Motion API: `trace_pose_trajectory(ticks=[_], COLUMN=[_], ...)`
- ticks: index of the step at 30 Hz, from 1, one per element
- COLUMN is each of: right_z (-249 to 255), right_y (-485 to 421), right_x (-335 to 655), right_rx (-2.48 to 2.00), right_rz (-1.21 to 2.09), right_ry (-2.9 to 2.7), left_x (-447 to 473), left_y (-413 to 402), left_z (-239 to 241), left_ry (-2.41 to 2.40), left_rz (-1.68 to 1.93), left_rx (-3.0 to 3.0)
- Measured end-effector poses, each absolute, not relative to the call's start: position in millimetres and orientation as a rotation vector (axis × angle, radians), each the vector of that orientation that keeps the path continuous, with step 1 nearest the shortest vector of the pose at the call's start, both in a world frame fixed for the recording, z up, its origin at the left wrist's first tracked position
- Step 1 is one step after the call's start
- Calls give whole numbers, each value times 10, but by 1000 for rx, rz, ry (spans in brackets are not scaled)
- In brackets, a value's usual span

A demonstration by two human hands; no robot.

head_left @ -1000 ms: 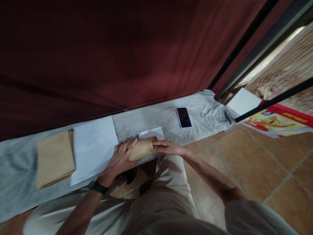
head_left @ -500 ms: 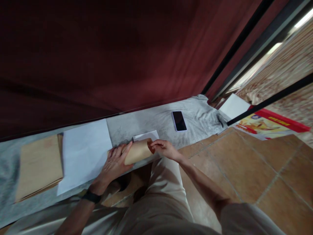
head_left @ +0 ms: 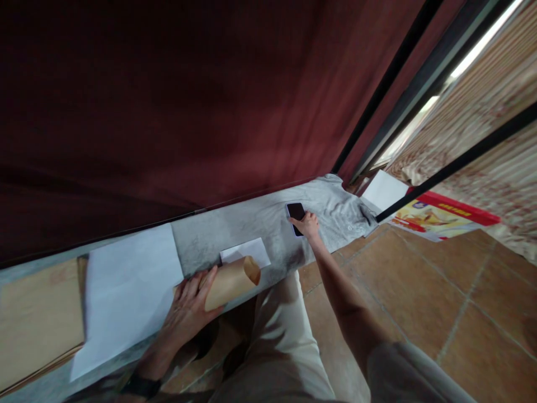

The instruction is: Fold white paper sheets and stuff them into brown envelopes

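My left hand (head_left: 191,302) is wrapped over the closed part of a brown paper envelope (head_left: 229,284), thumb on the near side and fingers on the far side. The envelope's mouth gapes toward the right, and its inside is too dark to make out. Just behind it lies a small white paper (head_left: 255,251), partly covered by the envelope. Farther right, my right hand (head_left: 308,225) grips the lower right part of a smartphone (head_left: 295,211), its thumb across the dark screen. The phone is flat on the grey cloth (head_left: 235,218).
At the left, a large white sheet (head_left: 130,296) lies beside a stack of brown envelopes (head_left: 39,322). A dark red panel (head_left: 188,112) rises behind the narrow cloth-covered surface. Black bars (head_left: 457,162) and a red-and-yellow printed packet (head_left: 444,215) are at the right, over floor tiles (head_left: 423,285).
My right hand has left the envelope's mouth and moved right and away onto the smartphone. My left hand stays on the envelope. The view has shifted slightly.
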State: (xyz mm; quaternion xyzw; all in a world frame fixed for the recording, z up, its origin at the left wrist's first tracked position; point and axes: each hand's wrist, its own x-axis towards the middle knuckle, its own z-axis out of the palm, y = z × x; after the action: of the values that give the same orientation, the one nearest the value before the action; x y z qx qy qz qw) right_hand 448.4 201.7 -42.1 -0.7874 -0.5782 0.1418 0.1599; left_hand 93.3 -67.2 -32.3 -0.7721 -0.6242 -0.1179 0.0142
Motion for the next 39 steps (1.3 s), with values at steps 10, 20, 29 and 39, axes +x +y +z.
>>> trace_pose_trajectory(ticks=[10,20,29,39], right_z=[-486,-444,-514,-721], right_y=[2093,2099,1981,1753], right_x=[4451,4424,4481,4580], right_rx=[-2301,-2312,-2193,-1915], right_rz=[425,451,457,407], right_ry=[-1584,-1561,-1574,-1627], left_x=[928,932,905,906], left_y=[-672,-687,-694,-698], left_z=[-320,-317,-352,-323], left_ry=[-1924,-1944,-1957,-1969], left_rz=[-380,-402,-427,-406], left_rx=[-2414,-2404,-2404,-2406])
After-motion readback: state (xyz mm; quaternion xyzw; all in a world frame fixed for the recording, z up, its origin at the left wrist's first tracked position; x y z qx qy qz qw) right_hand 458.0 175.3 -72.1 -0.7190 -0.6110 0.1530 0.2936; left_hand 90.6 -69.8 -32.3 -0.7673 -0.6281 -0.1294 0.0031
